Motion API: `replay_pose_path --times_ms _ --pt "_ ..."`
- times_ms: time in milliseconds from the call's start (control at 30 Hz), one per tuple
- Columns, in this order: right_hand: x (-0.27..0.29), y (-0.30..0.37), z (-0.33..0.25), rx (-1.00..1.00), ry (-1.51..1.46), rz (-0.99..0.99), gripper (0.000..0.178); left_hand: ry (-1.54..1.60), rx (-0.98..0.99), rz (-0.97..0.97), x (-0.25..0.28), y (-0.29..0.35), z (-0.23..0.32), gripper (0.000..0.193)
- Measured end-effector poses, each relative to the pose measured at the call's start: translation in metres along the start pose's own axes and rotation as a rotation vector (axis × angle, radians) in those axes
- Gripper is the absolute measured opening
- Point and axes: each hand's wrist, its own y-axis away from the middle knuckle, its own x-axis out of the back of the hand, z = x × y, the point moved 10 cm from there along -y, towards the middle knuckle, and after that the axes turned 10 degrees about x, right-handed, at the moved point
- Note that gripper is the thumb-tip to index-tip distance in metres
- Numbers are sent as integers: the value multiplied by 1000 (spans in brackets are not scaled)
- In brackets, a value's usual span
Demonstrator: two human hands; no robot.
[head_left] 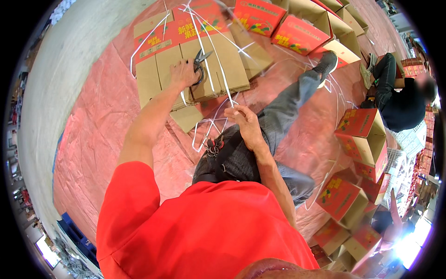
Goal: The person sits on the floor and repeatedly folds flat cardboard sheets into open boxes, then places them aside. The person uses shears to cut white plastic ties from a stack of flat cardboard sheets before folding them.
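A: Logging upper centre of frame: left hand [182, 74] grips black scissors [200, 65], pressed on the stack of flattened cartons [186, 60].

B: Right hand [245, 122], frame centre?

A: Clenched around a white strap [218, 69] running up across the stack. Assembled red boxes [362, 139] sit at right, beside a seated person [399, 100].

A stack of flattened brown cartons [186, 60] with red printed panels lies on the pink floor sheet [97, 121] near its far edge. Assembled red-and-brown boxes [297, 28] (flaps open) line the far right, and more open boxes [364, 139] cluster along the sheet's right edge.
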Motion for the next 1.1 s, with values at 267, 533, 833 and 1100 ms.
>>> replay_pose_path --times_ms 267,533,833,1100 --pt "1 -1 1 5 -25 12 25 -34 -160 -112 -8 -8 24 48" --pt "-6 -4 -1 15 76 -62 30 140 -482 -125 0 97 14 59" --pt "4 -4 9 6 77 -23 32 139 -392 -118 -5 99 45 59" --pt "0 -3 1 2 11 2 29 202 -364 -127 -4 79 67 51"
